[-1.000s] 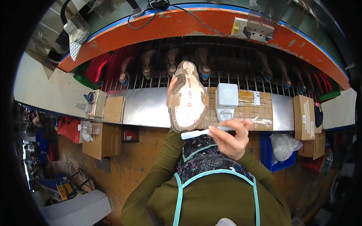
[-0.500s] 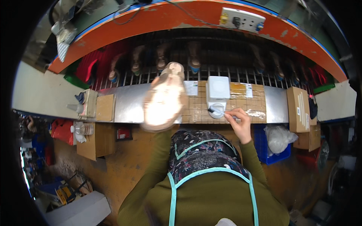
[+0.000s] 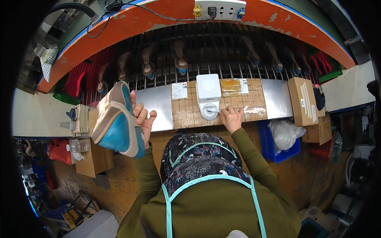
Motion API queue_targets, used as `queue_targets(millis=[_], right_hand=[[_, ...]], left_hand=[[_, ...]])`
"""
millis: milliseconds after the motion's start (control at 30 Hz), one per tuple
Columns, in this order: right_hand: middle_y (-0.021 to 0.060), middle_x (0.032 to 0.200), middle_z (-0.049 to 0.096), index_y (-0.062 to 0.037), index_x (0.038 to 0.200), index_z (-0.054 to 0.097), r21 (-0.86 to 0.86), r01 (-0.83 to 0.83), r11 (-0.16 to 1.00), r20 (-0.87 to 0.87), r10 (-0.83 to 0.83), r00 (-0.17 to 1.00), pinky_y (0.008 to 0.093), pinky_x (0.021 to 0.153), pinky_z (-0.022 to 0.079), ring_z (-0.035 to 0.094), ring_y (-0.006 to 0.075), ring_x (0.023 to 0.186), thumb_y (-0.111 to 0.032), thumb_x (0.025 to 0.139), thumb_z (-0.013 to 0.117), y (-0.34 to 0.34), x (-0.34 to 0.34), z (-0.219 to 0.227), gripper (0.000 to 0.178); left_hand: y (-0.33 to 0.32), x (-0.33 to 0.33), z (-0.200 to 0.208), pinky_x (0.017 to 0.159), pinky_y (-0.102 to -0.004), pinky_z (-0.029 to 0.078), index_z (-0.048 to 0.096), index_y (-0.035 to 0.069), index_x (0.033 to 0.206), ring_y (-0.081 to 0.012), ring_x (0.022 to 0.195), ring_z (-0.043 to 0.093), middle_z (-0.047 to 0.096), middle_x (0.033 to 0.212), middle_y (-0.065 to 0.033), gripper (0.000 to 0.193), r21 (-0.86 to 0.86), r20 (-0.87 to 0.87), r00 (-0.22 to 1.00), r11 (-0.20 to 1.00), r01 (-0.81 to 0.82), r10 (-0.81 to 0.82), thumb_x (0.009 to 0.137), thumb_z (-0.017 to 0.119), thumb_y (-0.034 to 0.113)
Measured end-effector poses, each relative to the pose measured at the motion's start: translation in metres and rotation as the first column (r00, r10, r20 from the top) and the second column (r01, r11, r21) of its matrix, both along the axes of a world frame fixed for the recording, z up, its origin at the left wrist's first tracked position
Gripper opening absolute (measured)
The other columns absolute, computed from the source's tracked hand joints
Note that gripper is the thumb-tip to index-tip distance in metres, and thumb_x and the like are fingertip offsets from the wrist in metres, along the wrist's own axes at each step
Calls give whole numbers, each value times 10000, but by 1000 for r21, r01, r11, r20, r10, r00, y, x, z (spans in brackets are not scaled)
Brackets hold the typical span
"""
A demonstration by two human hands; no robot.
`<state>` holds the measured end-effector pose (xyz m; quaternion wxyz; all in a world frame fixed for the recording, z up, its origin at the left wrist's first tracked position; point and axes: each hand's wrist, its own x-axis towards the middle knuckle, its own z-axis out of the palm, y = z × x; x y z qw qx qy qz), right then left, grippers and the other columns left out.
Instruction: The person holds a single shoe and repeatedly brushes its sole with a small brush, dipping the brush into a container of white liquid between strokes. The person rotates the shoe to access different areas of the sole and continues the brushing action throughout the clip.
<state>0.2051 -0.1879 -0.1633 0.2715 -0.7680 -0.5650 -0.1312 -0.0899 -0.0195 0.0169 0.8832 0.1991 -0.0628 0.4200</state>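
My left hand (image 3: 144, 118) holds up a shoe (image 3: 119, 123) on the left, over the bench's front edge. The shoe is a beige strapped upper on a blue last, now tilted with its blue toe part toward me. My fingers show at its right side; the rest of the hand is partly hidden behind it. My right hand (image 3: 232, 118) is closed in a pinch on a thin pale handle (image 3: 216, 111). Its far end lies over the round cup of a white dispenser (image 3: 208, 88); the tip cannot be made out.
Beneath the dispenser lies a taped cardboard sheet (image 3: 254, 101) on the metal bench (image 3: 158, 109). Behind, several shoes on lasts (image 3: 180, 59) stand on a roller rack under an orange beam (image 3: 166, 18). A cardboard box (image 3: 302, 101) stands right; a blue bin (image 3: 286, 154) sits below.
The shoe has swung left and turned from its pale sole to its blue side. My right hand stays at the dispenser's cup, its pinch kept. The whole view has shifted.
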Motion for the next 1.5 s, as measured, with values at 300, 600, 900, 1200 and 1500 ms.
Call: queue_targets(millis=[300,600,900,1200,1500], right_hand=[[69,729,653,-99,763,709,-319,53,946,-454,-202,868,417,724,402,636,243,684,-222,870,682,-6,11,7,166],[0,688,637,-19,894,728,-75,-154,985,-969,-36,244,260,599,461,562,73,661,-192,897,707,1,14,5,174],[-15,838,627,-122,935,782,476,-135,869,-250,281,927,310,793,308,554,114,703,-142,745,819,42,-43,225,194],[0,917,615,-102,962,780,498,-137,856,-469,399,788,278,771,332,523,66,617,-112,779,802,46,-64,234,184],[-5,926,608,-110,959,777,492,-158,856,-299,337,893,299,812,317,507,85,606,-132,784,803,71,-55,244,178]], left_hand=[[23,-10,-20,985,-472,381,156,34,1552,-215,776,670,633,1099,-131,931,223,-20,994,970,-97,104,894,693,417],[31,12,-86,1085,-446,417,235,120,1534,-303,1269,487,409,1473,-149,1001,147,-561,700,885,-441,442,848,327,843],[7,65,-33,933,-356,540,460,-40,1347,-227,1079,630,602,1235,-156,1130,388,-588,769,922,-6,252,695,545,879],[-8,73,-6,876,-322,498,564,-68,1238,-172,1016,609,650,1112,-115,1084,630,-593,653,777,10,472,669,632,852],[-6,63,-7,860,-322,499,588,-67,1215,-169,988,616,669,1049,-124,1009,678,-588,610,735,13,531,704,662,800]])
